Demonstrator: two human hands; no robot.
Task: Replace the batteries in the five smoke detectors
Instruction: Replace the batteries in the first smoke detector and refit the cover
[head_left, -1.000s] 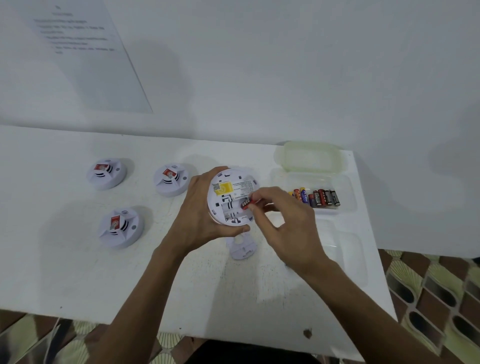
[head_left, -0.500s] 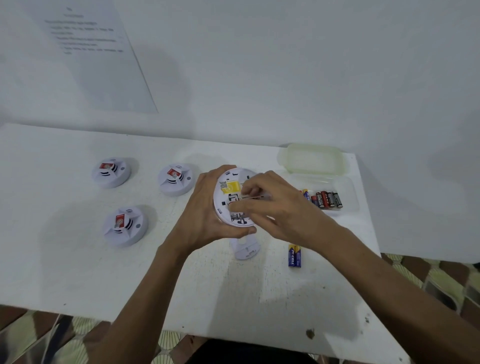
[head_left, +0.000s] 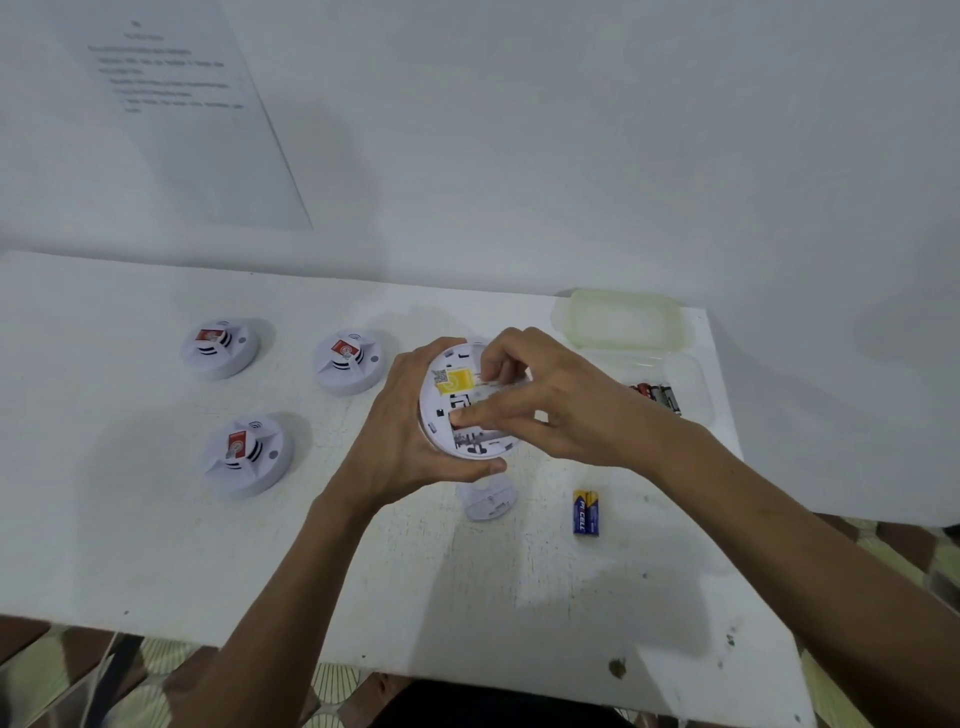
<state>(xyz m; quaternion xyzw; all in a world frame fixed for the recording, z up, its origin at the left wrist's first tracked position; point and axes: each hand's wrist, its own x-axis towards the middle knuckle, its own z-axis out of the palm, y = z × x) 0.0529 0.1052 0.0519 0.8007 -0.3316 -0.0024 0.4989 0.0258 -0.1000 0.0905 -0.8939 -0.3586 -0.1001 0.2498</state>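
My left hand (head_left: 402, 426) grips a white round smoke detector (head_left: 441, 410), its back turned up with a yellow label showing. My right hand (head_left: 540, 402) lies over the open battery bay, fingers pressing a red battery that is mostly hidden under them. A white battery cover (head_left: 488, 500) lies on the table just below the detector. A blue-and-yellow pair of batteries (head_left: 586, 512) lies to its right. Three more detectors sit face up at the left: far left (head_left: 219, 347), middle (head_left: 349, 361), and nearer (head_left: 247, 454).
A clear plastic box (head_left: 691, 384) at the right holds several batteries (head_left: 658, 397); its lid (head_left: 621, 319) stands open behind. The white table (head_left: 156, 545) ends at the right near the box and at the front edge. A printed sheet (head_left: 171, 104) hangs on the wall.
My right hand moved from the detector's right side to lie over its battery bay, pressing the red battery in. The blue-and-yellow batteries came into view as the arm shifted.
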